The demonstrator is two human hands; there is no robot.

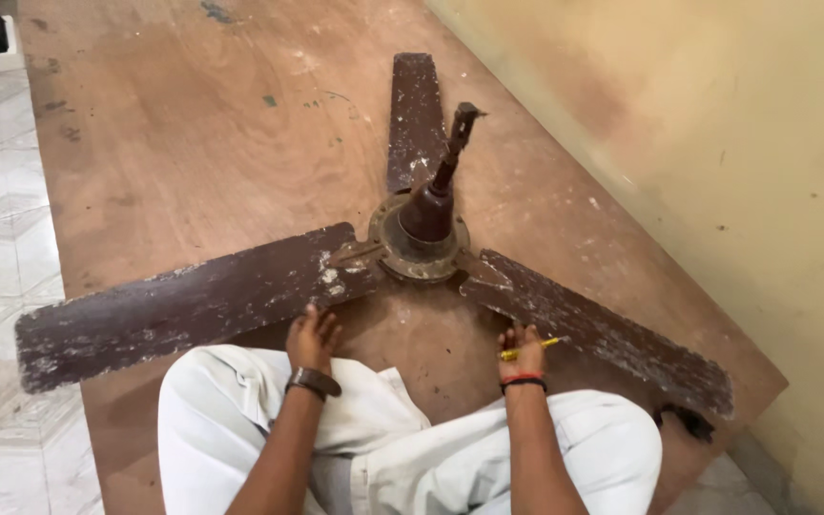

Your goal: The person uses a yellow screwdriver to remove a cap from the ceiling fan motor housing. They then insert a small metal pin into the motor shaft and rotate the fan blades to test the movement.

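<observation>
Left hand [313, 336] open, resting on brown fan blade [183, 310]; right hand [523, 351] gripping yellow screwdriver [532, 347] near other blade [603, 329].

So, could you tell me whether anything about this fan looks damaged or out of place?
Yes. The ceiling fan lies on the wooden board rather than hanging, and its three brown blades are badly worn, with paint flaked off in pale patches. The left hand rests by the left blade; the right hand holds a yellow screwdriver.
</observation>
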